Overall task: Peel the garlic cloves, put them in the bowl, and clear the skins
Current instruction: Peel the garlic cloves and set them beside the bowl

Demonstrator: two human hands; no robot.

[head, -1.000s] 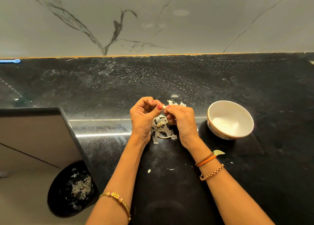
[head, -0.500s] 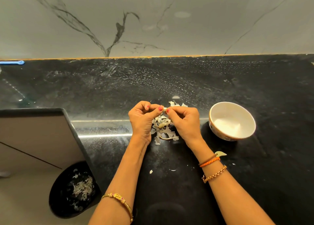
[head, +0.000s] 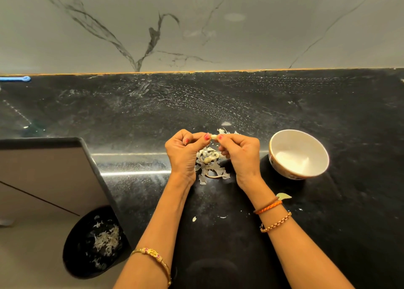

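Note:
A small pale garlic clove (head: 213, 136) is pinched between the fingertips of my left hand (head: 185, 152) and my right hand (head: 241, 152), just above the black counter. Below and between the hands lies a heap of papery garlic skins (head: 211, 163), with what looks like a clove among them. More skins (head: 223, 131) show beyond the fingers. The white bowl (head: 282, 140) stands to the right of my right hand, and I see no cloves in it.
A black bin (head: 76, 256) with skins inside sits on the floor at the lower left, beside the counter's corner. Small skin scraps (head: 194, 218) and a larger flake (head: 283, 196) lie on the counter (head: 218, 105) near my right wrist. A marble wall rises behind.
Both hands stayed over the skin pile, still working the clove between the fingertips. The clove now shows a little more between the two thumbs.

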